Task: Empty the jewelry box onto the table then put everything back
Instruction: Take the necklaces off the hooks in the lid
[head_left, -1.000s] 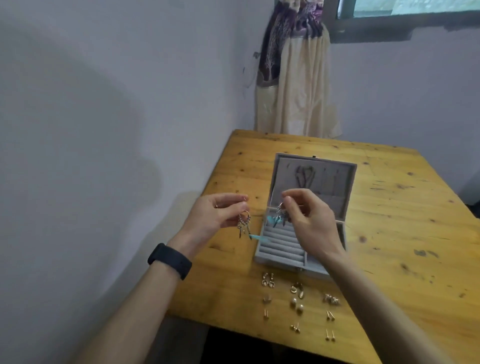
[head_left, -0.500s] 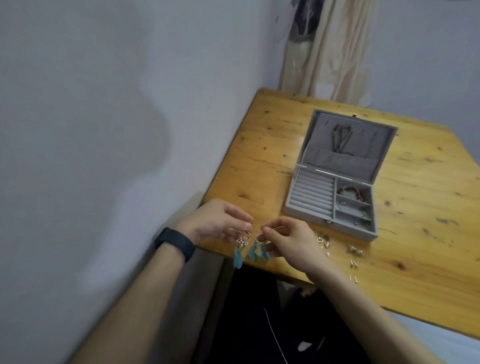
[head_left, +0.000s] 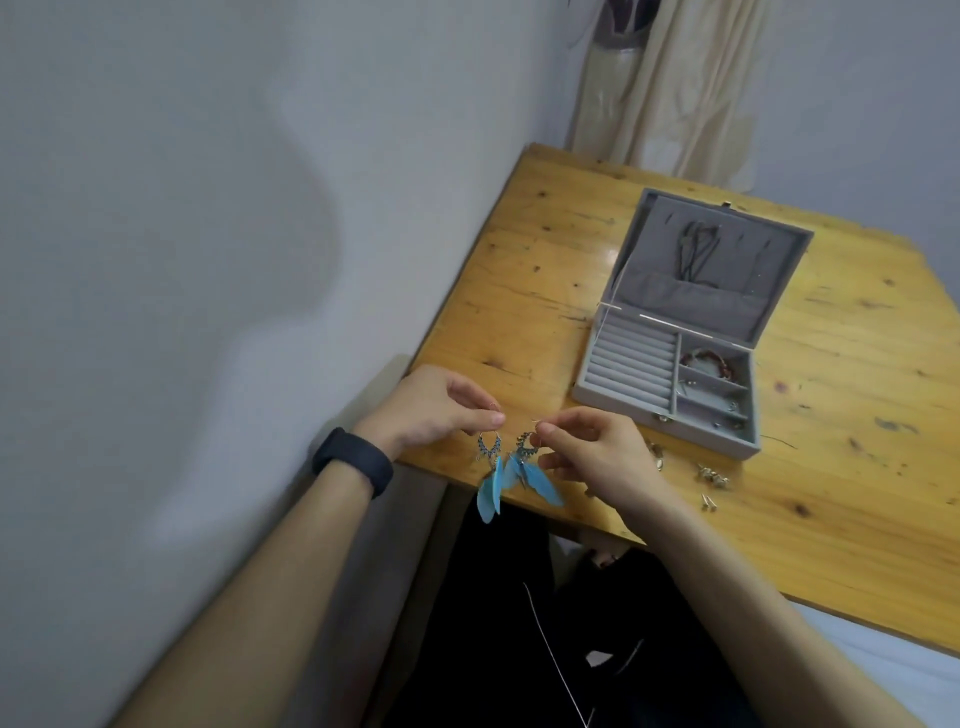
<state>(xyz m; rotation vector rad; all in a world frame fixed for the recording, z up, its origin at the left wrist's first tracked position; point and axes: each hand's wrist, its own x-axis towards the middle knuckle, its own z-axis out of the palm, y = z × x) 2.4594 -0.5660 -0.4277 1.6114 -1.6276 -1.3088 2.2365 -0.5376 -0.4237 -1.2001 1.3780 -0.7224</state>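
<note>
The grey jewelry box (head_left: 670, 423) stands open on the wooden table (head_left: 841, 457), its lid leaning back with a dark necklace (head_left: 693, 254) hanging inside. A reddish bracelet (head_left: 706, 358) lies in a right-hand compartment. My left hand (head_left: 431, 410) pinches the hook of one blue feather earring (head_left: 490, 480) over the table's near left corner. My right hand (head_left: 597, 457) pinches the hook of the other blue feather earring (head_left: 530, 470) right beside it. Several small earrings (head_left: 711, 478) lie on the table in front of the box, partly hidden by my right hand.
A white wall runs along the table's left side. A cream curtain (head_left: 675, 88) hangs behind the far edge. A black band (head_left: 353, 462) sits on my left wrist. Dark clothing on my lap shows below the table's near edge.
Both hands came down from in front of the box to the near left corner, each still holding a feather earring. The view tilted down and left, so the box now sits to the right.
</note>
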